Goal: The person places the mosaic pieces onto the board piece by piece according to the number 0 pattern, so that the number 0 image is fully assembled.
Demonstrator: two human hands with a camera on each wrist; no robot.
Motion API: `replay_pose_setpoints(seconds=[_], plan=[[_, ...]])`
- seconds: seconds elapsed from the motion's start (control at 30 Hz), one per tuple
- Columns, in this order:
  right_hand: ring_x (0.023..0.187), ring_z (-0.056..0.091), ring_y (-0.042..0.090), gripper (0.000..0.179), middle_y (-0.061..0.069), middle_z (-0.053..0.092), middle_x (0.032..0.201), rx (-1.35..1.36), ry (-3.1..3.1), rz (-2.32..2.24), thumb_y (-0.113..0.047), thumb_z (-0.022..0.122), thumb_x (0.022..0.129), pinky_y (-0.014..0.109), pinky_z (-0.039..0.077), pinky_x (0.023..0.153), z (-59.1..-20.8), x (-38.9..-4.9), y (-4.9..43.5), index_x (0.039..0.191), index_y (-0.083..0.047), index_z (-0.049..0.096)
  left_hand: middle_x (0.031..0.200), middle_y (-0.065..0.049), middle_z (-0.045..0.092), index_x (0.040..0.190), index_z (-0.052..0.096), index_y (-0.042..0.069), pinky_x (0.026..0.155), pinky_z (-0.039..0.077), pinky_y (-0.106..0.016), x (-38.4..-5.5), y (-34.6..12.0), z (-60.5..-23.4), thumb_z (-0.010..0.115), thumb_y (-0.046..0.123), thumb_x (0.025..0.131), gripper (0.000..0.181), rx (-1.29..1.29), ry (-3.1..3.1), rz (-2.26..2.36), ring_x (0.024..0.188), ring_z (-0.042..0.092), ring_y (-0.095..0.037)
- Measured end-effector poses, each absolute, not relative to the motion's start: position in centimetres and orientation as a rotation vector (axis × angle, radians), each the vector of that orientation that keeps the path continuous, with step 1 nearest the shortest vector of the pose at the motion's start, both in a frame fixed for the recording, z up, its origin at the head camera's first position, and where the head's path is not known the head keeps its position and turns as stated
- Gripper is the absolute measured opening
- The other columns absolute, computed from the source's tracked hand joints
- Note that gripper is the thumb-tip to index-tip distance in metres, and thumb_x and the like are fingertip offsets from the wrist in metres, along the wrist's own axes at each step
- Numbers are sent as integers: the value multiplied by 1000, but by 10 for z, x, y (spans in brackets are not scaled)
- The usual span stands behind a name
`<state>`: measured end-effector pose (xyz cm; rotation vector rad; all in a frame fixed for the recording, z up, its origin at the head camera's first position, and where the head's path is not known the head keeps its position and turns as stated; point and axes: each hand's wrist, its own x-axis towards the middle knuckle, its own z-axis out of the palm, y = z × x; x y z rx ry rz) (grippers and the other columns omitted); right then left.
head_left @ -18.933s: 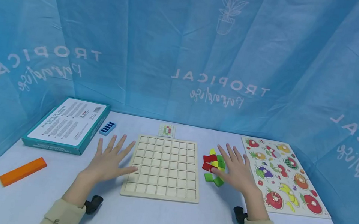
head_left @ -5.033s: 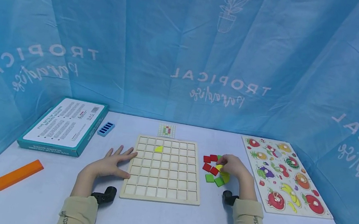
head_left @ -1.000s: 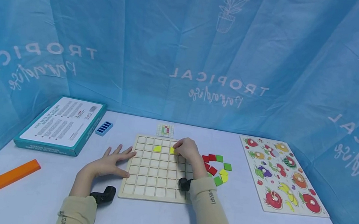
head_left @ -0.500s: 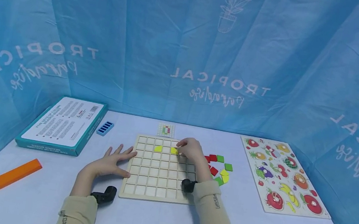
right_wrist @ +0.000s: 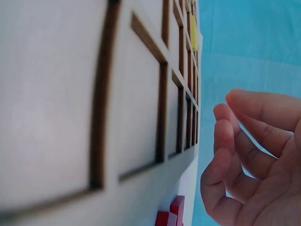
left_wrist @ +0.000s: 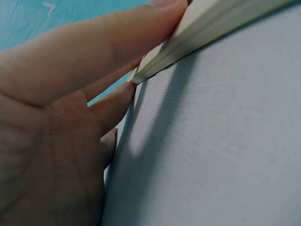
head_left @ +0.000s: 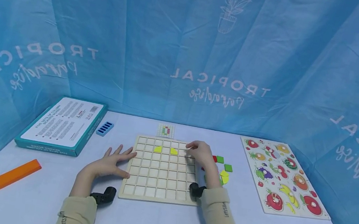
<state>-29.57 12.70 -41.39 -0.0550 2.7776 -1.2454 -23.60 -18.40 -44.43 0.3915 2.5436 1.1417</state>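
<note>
A pale wooden grid board (head_left: 159, 200) lies on the white table. Two yellow pieces with one slanted or curved side, a left one (head_left: 158, 149) and a right one (head_left: 174, 151), sit in cells of its second row, one cell apart. My left hand (head_left: 108, 162) rests on the board's left edge, fingers spread; the left wrist view shows its thumb (left_wrist: 94, 49) on that edge. Over the board's upper right part hovers my right hand (head_left: 200, 153). In the right wrist view its fingers (right_wrist: 223, 136) are loosely bent, with nothing visible between them and the thumb.
Right of the board lie loose green squares (head_left: 228, 168), yellow pieces (head_left: 224, 177) and red squares, partly behind the right forearm. A small pattern card (head_left: 165, 130) lies behind the board. Around it are a fruit puzzle (head_left: 288, 179), teal box (head_left: 59, 122), blue block (head_left: 105, 128) and orange bar (head_left: 16, 174).
My right hand has let go of the second yellow piece in the board and moved right. Five seconds ago it was at the loose pieces, with only one yellow piece in the board.
</note>
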Motion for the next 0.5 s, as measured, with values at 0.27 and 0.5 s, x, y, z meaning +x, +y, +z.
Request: replay_pose_setpoints(seconds=[0.27,0.5], plan=[[85,58,21,19,8,63,95,-5,2816,-1238,-12,63,85,35,51,71,-412,-295,138,102,-6,68,153,-16,13,142,33,7,108,-19,-54,-236,-184,-446,77,33,65,93,398,2544,1145,139,-12,-39],[78,57,20,19,9,63,91,40,2826,-1258,-9,63,82,29,49,64,-416,-297,153,100,-6,68,153,-16,14,142,34,7,108,-19,-54,-237,-184,-446,78,34,64,93,391,2553,1141,139,-12,-39]])
